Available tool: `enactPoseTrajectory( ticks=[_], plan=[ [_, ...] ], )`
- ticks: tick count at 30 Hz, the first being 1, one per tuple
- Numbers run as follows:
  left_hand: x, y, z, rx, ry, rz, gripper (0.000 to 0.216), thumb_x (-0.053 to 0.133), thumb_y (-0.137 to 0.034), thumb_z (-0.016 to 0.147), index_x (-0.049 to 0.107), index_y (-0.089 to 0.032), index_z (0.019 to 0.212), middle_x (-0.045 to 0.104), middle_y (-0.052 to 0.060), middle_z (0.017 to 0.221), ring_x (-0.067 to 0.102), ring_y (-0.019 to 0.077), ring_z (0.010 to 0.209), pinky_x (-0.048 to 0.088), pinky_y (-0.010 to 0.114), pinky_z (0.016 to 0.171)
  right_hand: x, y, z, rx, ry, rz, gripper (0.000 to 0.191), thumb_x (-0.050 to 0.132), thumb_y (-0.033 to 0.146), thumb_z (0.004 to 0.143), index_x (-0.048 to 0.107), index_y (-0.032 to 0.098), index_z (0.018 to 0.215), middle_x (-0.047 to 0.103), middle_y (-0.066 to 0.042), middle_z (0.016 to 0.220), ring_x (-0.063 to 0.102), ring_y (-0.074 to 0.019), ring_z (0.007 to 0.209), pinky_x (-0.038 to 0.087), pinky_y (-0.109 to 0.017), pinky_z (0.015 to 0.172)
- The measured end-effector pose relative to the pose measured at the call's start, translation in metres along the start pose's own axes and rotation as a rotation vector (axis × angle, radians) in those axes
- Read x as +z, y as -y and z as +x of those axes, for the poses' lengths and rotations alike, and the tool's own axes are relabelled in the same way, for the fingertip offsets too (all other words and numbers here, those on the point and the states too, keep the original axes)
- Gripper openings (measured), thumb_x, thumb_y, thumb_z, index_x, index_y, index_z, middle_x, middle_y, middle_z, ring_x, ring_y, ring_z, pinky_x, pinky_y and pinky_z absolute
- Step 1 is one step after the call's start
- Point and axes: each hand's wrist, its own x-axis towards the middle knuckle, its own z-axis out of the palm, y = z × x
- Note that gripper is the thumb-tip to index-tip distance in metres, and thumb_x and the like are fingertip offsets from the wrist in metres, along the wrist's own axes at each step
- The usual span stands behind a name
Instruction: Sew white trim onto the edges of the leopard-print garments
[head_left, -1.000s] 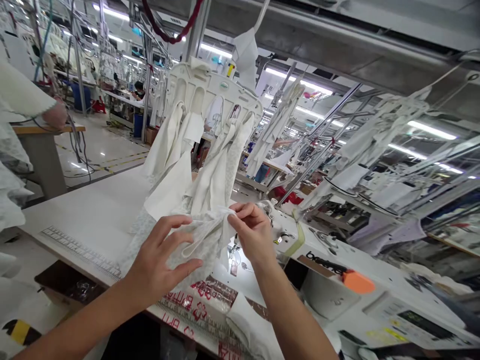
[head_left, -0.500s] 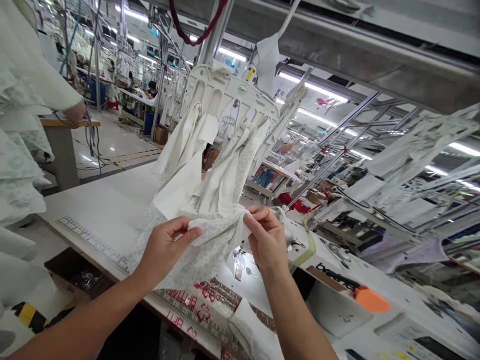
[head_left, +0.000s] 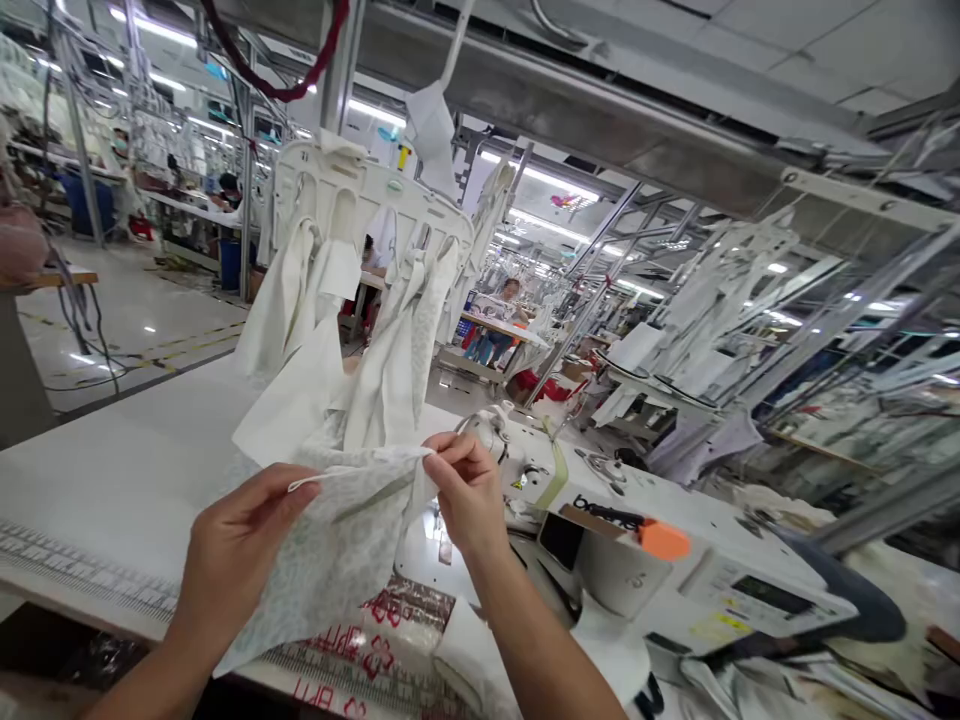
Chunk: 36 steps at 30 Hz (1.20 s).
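White sewing table (head_left: 97, 480): patterned cloth (head_left: 330, 550) lifted above it, edge pinched by right hand (head_left: 469, 495); left hand (head_left: 240, 560) pinches thin cloth strip (head_left: 307, 480); sewing machine (head_left: 622, 500) just beside.

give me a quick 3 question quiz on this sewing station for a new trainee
1. True or false: the left hand and the right hand both grip the same pale patterned fabric.
2. What hangs from the white plastic rack beyond the hands?
A) white cloth pieces
B) scissors
C) coat hangers
3. Fill in the blank: the small part on top of the sewing machine to the right of the hands is coloured ____.

Key: 1 true; 2 A; 3 orange
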Motion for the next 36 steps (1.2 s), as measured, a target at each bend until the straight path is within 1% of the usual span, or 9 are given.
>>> enactPoseTrajectory(
  ticks=[8,15,21,27,29,32,33,34,36],
  plan=[
    [-0.002,0.005,-0.004,0.050,0.029,0.036,0.012,0.066,-0.035,0.079,0.066,-0.024,0.084,0.067,-0.001,0.085,0.062,0.0141,0.074,0.051,0.018,0.064,-0.004,-0.004,-0.002,-0.083,0.019,-0.005,0.025,0.075,0.026,0.068,0.050,0.020,0.062,0.063,0.001,0.070,0.058,-0.0126,0.067,0.046,-0.027,0.063],
    [0.003,-0.012,-0.008,0.037,0.038,-0.085,0.009,0.065,-0.028,0.079,0.064,-0.020,0.076,0.066,0.001,0.081,0.062,0.0145,0.077,0.051,0.021,0.070,-0.005,-0.004,-0.001,-0.025,-0.047,0.024,0.031,0.078,0.031,0.063,0.049,0.020,0.060,0.059,0.002,0.066,0.054,-0.0110,0.059,0.043,-0.023,0.052],
    [0.005,-0.018,-0.008,0.064,0.043,-0.107,0.008,0.064,-0.023,0.080,0.066,-0.019,0.074,0.066,0.000,0.075,0.060,0.0125,0.072,0.048,0.019,0.065,-0.008,-0.006,0.001,0.012,-0.093,0.031,0.029,0.078,0.029,0.062,0.051,0.020,0.059,0.059,0.001,0.071,0.054,-0.0104,0.060,0.045,-0.023,0.055],
    [0.004,-0.019,-0.010,0.169,0.110,-0.213,0.008,0.060,-0.017,0.084,0.065,-0.020,0.078,0.066,0.002,0.081,0.061,0.0139,0.077,0.049,0.023,0.068,-0.008,-0.008,0.004,0.004,-0.068,-0.001,0.028,0.075,0.028,0.066,0.049,0.020,0.060,0.058,0.001,0.075,0.053,-0.0101,0.062,0.044,-0.024,0.056],
    [0.002,-0.021,-0.011,0.215,0.238,-0.246,0.009,0.059,-0.017,0.085,0.066,-0.020,0.080,0.066,0.004,0.082,0.062,0.0157,0.078,0.050,0.026,0.069,-0.008,-0.006,0.005,-0.001,-0.024,-0.012,0.028,0.074,0.030,0.067,0.047,0.021,0.063,0.057,0.002,0.073,0.053,-0.0110,0.062,0.043,-0.025,0.056],
    [-0.004,-0.027,-0.007,0.294,0.686,-0.216,0.012,0.057,-0.019,0.086,0.069,-0.020,0.084,0.067,0.006,0.083,0.063,0.0175,0.081,0.051,0.030,0.076,-0.013,0.002,0.005,0.013,0.146,-0.032,0.035,0.078,0.037,0.062,0.045,0.024,0.063,0.052,0.004,0.055,0.048,-0.0129,0.054,0.040,-0.026,0.051],
    [-0.006,-0.031,-0.002,0.325,0.778,-0.175,0.014,0.055,-0.019,0.087,0.069,-0.020,0.084,0.068,0.006,0.083,0.063,0.0175,0.082,0.051,0.030,0.078,-0.015,0.006,0.004,0.022,0.219,-0.039,0.039,0.079,0.039,0.059,0.044,0.024,0.060,0.049,0.005,0.047,0.046,-0.0134,0.049,0.039,-0.026,0.049],
    [-0.008,-0.034,0.005,0.355,0.786,-0.125,0.015,0.054,-0.018,0.088,0.069,-0.020,0.084,0.068,0.005,0.082,0.063,0.0171,0.082,0.050,0.029,0.079,-0.018,0.009,0.002,0.032,0.291,-0.044,0.042,0.080,0.042,0.057,0.042,0.024,0.056,0.045,0.006,0.040,0.043,-0.0137,0.046,0.038,-0.027,0.047],
    [-0.008,-0.041,0.025,0.437,0.656,-0.017,0.013,0.054,-0.019,0.088,0.067,-0.020,0.086,0.068,0.004,0.086,0.063,0.0172,0.087,0.049,0.028,0.083,-0.024,0.015,-0.001,0.040,0.412,-0.046,0.047,0.079,0.046,0.057,0.038,0.025,0.051,0.041,0.006,0.032,0.040,-0.0138,0.041,0.037,-0.027,0.045]
  ],
)
